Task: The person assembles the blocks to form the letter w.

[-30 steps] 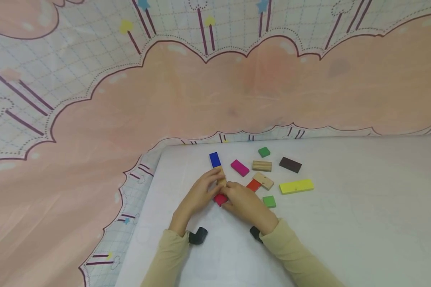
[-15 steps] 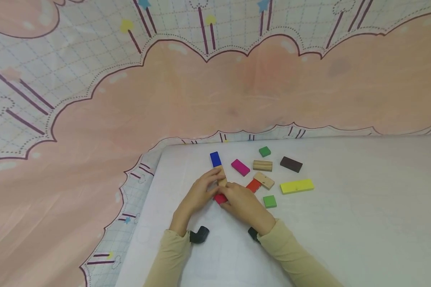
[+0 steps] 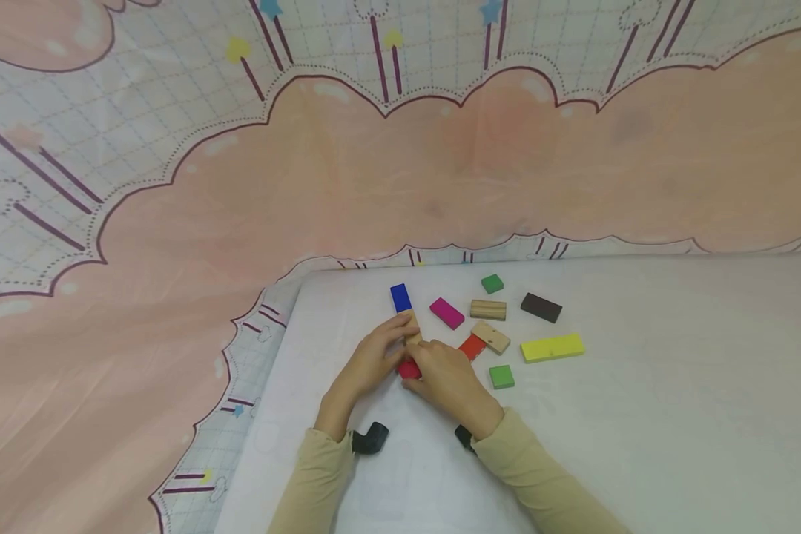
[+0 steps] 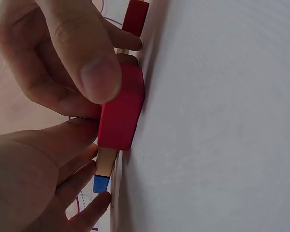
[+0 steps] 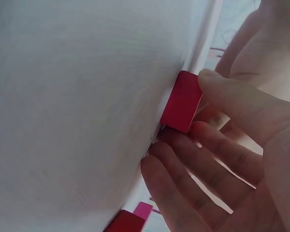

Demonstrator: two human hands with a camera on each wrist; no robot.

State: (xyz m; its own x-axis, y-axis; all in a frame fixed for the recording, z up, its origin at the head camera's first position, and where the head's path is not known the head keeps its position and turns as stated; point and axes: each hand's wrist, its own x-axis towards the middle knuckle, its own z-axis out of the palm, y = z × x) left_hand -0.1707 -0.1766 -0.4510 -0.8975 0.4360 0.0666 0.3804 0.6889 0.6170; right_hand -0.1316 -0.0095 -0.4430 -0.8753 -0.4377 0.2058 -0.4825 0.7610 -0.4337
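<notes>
A row of wooden blocks lies on the white table: a blue block (image 3: 401, 297) at the far end, a bare wooden block (image 3: 413, 331) in the middle and a red block (image 3: 409, 369) nearest. With thumb and index finger my right hand (image 3: 452, 377) pinches the red block; its other fingers spread loosely in the right wrist view. My left hand (image 3: 367, 361) rests along the row's left side. Its fairly straight fingers reach over the bare block, and in the left wrist view its thumb (image 4: 79, 133) meets the side of the red block (image 4: 123, 113). Fingers partly cover the joint between these blocks.
Right of the row lie a magenta block (image 3: 447, 313), a striped wooden block (image 3: 488, 309), a dark brown block (image 3: 541, 307), a yellow block (image 3: 552, 348) and green blocks (image 3: 501, 377). A plain wooden block (image 3: 490, 337) leans on an orange-red one (image 3: 472, 346). Patterned cloth (image 3: 400, 178) hangs behind.
My right wrist and forearm have shifted slightly to the left, and the right hand's thumb has moved a little along the red block. The left hand and the loose blocks stay put.
</notes>
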